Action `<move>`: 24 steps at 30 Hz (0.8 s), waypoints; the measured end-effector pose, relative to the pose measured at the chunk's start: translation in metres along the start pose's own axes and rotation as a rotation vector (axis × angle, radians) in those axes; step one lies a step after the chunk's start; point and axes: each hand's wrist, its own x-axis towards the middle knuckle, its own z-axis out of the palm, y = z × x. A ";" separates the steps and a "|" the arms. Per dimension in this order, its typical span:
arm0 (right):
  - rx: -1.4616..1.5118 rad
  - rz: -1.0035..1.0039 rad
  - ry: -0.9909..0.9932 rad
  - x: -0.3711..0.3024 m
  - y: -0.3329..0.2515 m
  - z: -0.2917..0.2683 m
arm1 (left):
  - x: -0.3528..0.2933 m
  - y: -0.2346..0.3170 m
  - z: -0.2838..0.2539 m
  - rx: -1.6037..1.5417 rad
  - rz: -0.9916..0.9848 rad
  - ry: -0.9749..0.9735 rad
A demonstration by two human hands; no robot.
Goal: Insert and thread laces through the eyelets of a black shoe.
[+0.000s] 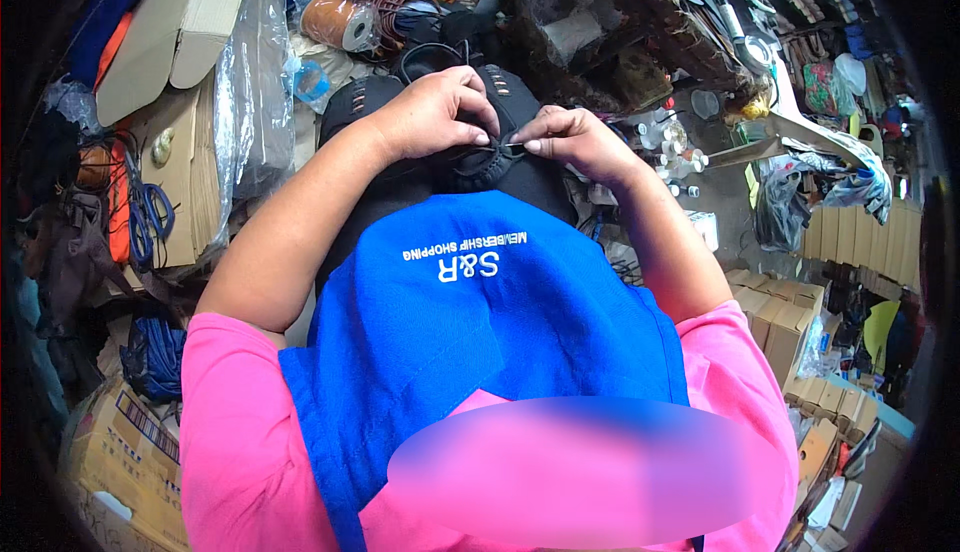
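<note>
On my lap lies a black item (485,167) that looks like a shoe, with a ribbed, curved edge facing me. My left hand (440,117) is bent over it, thumb and fingers closed together at its upper edge. From the other side my right hand (580,142) pinches something thin at the same spot, its fingertips a short way from the left ones. What exactly sits between the fingers is too small to make out. A blue apron (500,322) covers my front, its upper end just below the item.
A spool of orange-brown cord (340,22) lies beyond my left hand. Blue-handled scissors (152,220) rest against cardboard (180,172) at the left. Several small bottles (670,142) stand right of my right hand. Cardboard boxes (785,317) are stacked at the right.
</note>
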 end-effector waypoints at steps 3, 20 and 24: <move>0.083 0.017 0.146 0.001 -0.008 0.020 | -0.001 0.001 0.000 0.023 -0.014 -0.009; -0.889 -0.321 0.433 -0.038 -0.019 0.067 | -0.087 0.044 0.027 0.319 -0.113 0.481; -0.802 -0.315 0.405 -0.037 -0.011 0.059 | -0.075 0.040 0.030 0.642 -0.137 0.479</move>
